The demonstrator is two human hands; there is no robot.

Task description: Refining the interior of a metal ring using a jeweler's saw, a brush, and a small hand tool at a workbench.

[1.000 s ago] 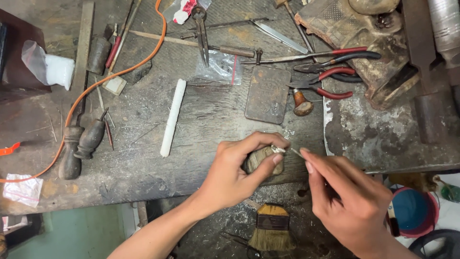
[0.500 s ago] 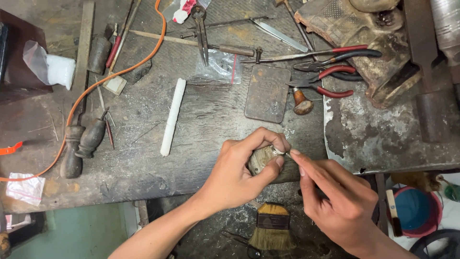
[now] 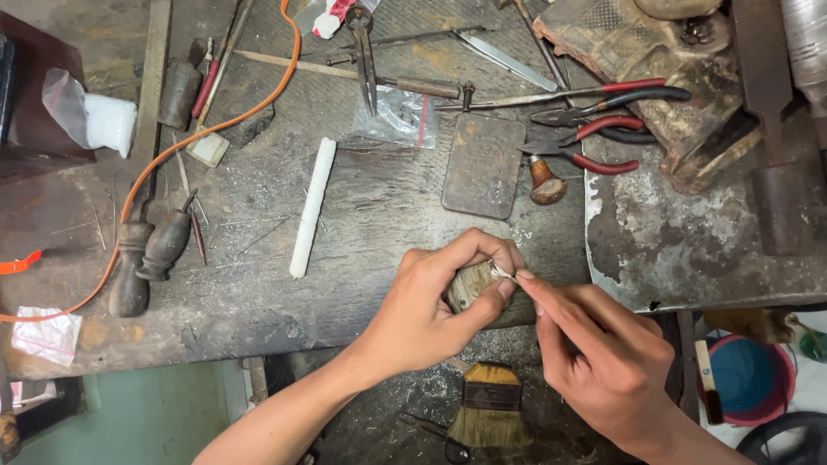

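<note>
A worn, dark wooden bench (image 3: 258,301) carried the tools. A white stick (image 3: 311,207) lay near its middle, with a dark metal plate (image 3: 484,165) to the right and a clear plastic bag (image 3: 398,116) between and above them. Red-handled pliers (image 3: 594,129) lay beside the plate, touching a small wooden knob (image 3: 545,182). Two dark wooden handles (image 3: 146,258) rested side by side at the left, crossed by an orange cable (image 3: 215,125). A second small bag (image 3: 47,336) lay at the left edge. A grey metal slab (image 3: 672,241) covered the bench's right part.
</note>
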